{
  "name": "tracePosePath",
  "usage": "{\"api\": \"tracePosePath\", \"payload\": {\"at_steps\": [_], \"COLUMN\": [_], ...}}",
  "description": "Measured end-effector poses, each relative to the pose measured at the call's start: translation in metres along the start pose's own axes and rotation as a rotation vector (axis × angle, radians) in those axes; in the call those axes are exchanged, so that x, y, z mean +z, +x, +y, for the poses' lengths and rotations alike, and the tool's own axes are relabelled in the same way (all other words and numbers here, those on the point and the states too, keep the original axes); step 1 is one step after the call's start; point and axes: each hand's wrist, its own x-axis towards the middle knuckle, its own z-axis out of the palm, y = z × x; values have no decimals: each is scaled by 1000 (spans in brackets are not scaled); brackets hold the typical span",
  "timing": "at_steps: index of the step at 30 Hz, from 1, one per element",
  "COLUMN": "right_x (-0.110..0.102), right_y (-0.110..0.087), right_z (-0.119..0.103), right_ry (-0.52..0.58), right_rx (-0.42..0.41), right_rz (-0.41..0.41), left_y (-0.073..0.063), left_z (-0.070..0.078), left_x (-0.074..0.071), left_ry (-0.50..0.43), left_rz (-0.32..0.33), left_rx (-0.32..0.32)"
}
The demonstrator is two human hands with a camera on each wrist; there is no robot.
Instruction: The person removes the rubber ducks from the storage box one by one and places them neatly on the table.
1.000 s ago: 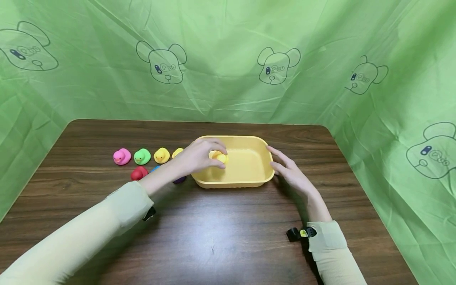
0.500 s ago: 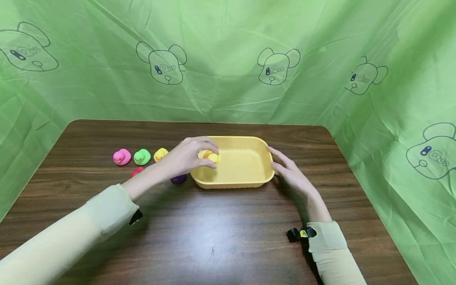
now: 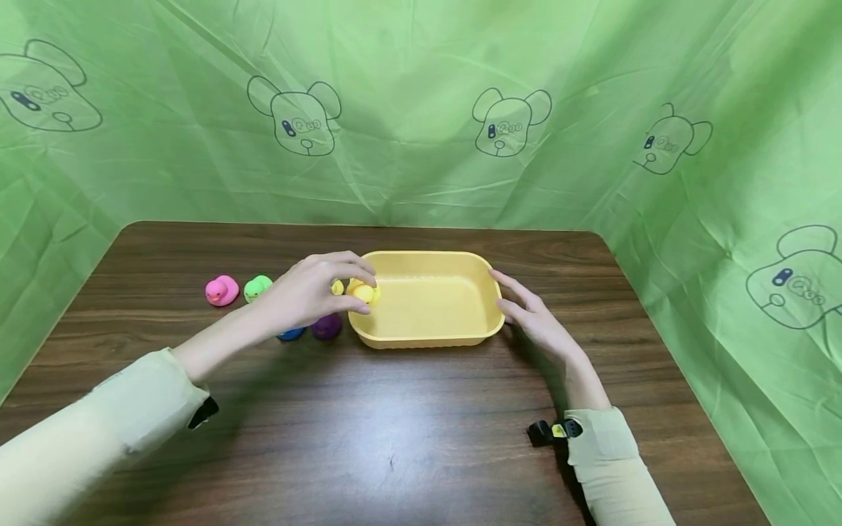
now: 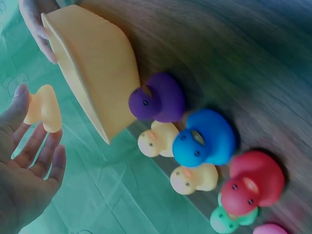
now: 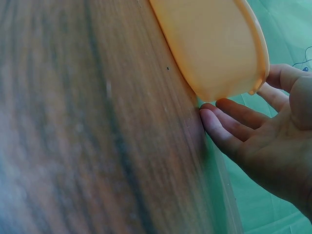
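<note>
My left hand (image 3: 316,288) pinches a yellow rubber duck (image 3: 364,292) between thumb and fingers, over the left end of a yellow plastic basin (image 3: 427,341). In the left wrist view, that duck (image 4: 45,108) is up in the fingertips, apart from the basin (image 4: 100,63). My right hand (image 3: 542,321) rests straight, loose fingers against the basin's right end. From the right wrist, its thumb lies at the rim and its other fingers (image 5: 222,131) extend along the basin's outer wall (image 5: 209,44).
Left of the basin stand more rubber ducks: pink (image 3: 222,291), green (image 3: 256,288), blue (image 4: 204,139), purple (image 3: 327,326), red (image 4: 253,183) and two yellow (image 4: 195,179). My left arm hides some in the head view. Green cloth (image 3: 408,109) surrounds the wooden table (image 3: 408,438).
My left hand has moved left with the yellow duck, from well over the basin's inside to its left rim. My right hand has stayed at the basin's right end.
</note>
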Motion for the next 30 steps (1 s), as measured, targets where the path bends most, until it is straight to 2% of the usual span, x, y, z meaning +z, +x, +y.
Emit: {"api": "tracePosePath", "payload": {"at_steps": [6,13,20,30], "right_x": [-1,0,0,0], "right_y": [0,1,1,0], "right_z": [0,1,0,0], "right_ry": [1,4,-12,-5], "right_rx": [0,-5,7,8], "right_rz": [-5,-5,-4,-1], "left_y": [-11,-19,-31,-49], "left_z": [-4,-8,-12,-16], "left_x": [-9,-19,-28,-39], "left_ry": [-12,-6,-11,-5], "left_rz": [-11,-3,-9,-1], "left_rx": [-29,-9,-64,-93]}}
